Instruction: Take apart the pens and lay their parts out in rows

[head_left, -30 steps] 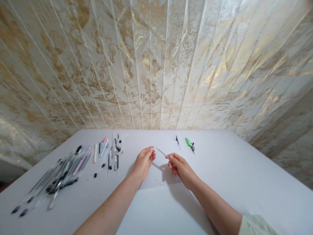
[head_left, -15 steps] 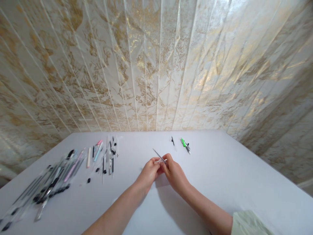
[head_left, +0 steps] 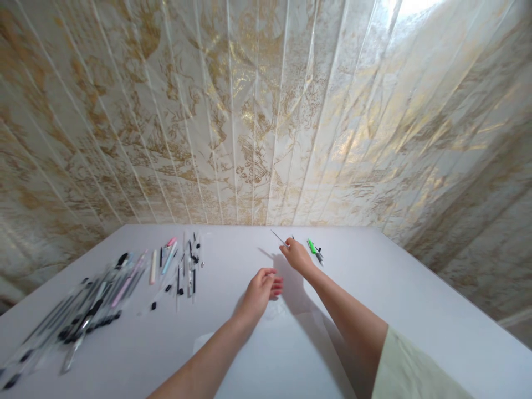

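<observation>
Curtain: white and gold patterned folds (head_left: 249, 111) rise along the table's far edge and fill the upper part of my view.
Table: pale, smooth top (head_left: 436, 310), spread out before me.
Sheet: a thin whitish sheet (head_left: 286, 354) lies flat near me, its left corner beside my left forearm (head_left: 220, 349).
Pen pile: slim pens (head_left: 92, 309) heaped at my left, somewhat blurred, mostly grey, black and clear, with one pink pen (head_left: 122, 292) among them.
Sleeve: light green cloth (head_left: 411, 366) around my right upper arm.
Loose parts: between the pile and my left hand (head_left: 261, 291) lie a cream barrel (head_left: 153, 267), a light blue barrel (head_left: 169, 257) and several slim dark pieces.
Left hand: over the table in front of me, partly open, fingers curved and slightly apart; whether I have something small and clear in them, I can't tell.
Right hand: farther out than my left, thumb and fingers (head_left: 287, 242) pinched together on a thin rod.
Green part: a bright green pen piece (head_left: 311, 246) lies just right of my right hand, a grey piece (head_left: 320, 258) beside it.
Thin rod: slender, dark grey (head_left: 279, 238), tilted, its free end pointing away and leftward.
Black cap: small block (head_left: 153, 306) below the cream barrel.
</observation>
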A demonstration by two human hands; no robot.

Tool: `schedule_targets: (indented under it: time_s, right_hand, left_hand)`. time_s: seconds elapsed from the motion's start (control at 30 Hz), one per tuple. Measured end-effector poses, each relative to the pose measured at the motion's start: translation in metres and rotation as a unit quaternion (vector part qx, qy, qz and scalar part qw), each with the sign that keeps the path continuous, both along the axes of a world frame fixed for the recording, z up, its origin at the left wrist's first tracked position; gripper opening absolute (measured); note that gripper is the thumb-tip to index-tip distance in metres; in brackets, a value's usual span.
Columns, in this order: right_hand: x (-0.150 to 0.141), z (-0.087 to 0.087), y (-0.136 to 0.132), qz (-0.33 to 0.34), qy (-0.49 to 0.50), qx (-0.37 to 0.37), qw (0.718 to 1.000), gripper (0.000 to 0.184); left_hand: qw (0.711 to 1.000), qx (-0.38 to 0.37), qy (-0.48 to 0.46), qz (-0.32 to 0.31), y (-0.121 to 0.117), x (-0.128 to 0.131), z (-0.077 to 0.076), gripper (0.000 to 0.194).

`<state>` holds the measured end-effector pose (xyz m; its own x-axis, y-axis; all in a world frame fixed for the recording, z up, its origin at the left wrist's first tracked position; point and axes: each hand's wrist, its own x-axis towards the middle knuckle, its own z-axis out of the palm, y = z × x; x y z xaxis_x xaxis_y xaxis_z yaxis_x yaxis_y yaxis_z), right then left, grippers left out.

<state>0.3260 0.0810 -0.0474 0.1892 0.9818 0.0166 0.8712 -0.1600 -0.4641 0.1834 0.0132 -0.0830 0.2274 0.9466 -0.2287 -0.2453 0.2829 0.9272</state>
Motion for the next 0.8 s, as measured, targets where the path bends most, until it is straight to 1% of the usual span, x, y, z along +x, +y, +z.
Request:
schedule_targets:
  time_s: [0.1, 0.2, 0.27, 0.37, 0.47, 0.57, 0.63, 0.7, 0.8]
  right_hand:
    - [0.001, -0.002, 0.036, -0.023, -0.010, -0.022, 0.999, 0.024]
    - [-0.005, -0.006, 0.058, -0.046, -0.022, -0.037, 0.998, 0.028]
    - [-0.010, -0.011, 0.066, -0.062, -0.027, -0.050, 0.996, 0.029]
    - [-0.012, -0.015, 0.070, -0.080, -0.025, -0.062, 0.995, 0.031]
    - [-0.007, -0.012, 0.068, -0.076, -0.006, -0.057, 0.995, 0.031]
    - [0.004, 0.000, 0.057, -0.047, 0.033, -0.037, 0.998, 0.027]
    - [0.010, 0.007, 0.040, -0.011, 0.074, -0.027, 0.997, 0.027]
    - [0.012, 0.009, 0.014, 0.035, 0.125, -0.036, 0.991, 0.030]
    - [0.005, 0.002, -0.032, 0.098, 0.179, -0.070, 0.976, 0.027]
  left_hand:
    - [0.999, 0.028, 0.016, -0.014, 0.001, 0.002, -0.004, 0.020]
    - [1.000, 0.025, 0.007, -0.017, 0.003, 0.003, -0.007, 0.025]
    - [1.000, 0.018, -0.004, -0.015, 0.005, 0.003, -0.009, 0.028]
    - [1.000, 0.013, -0.020, -0.019, 0.007, 0.002, -0.011, 0.030]
    - [0.999, 0.003, -0.030, -0.024, 0.009, 0.001, -0.011, 0.030]
    - [0.998, -0.015, -0.049, -0.025, 0.010, -0.001, -0.012, 0.029]
    - [0.998, -0.018, -0.060, -0.027, 0.011, -0.002, -0.010, 0.029]
    - [0.997, -0.018, -0.066, -0.024, 0.010, -0.003, -0.008, 0.031]
    - [0.997, 0.003, -0.081, -0.018, 0.006, -0.004, -0.002, 0.036]
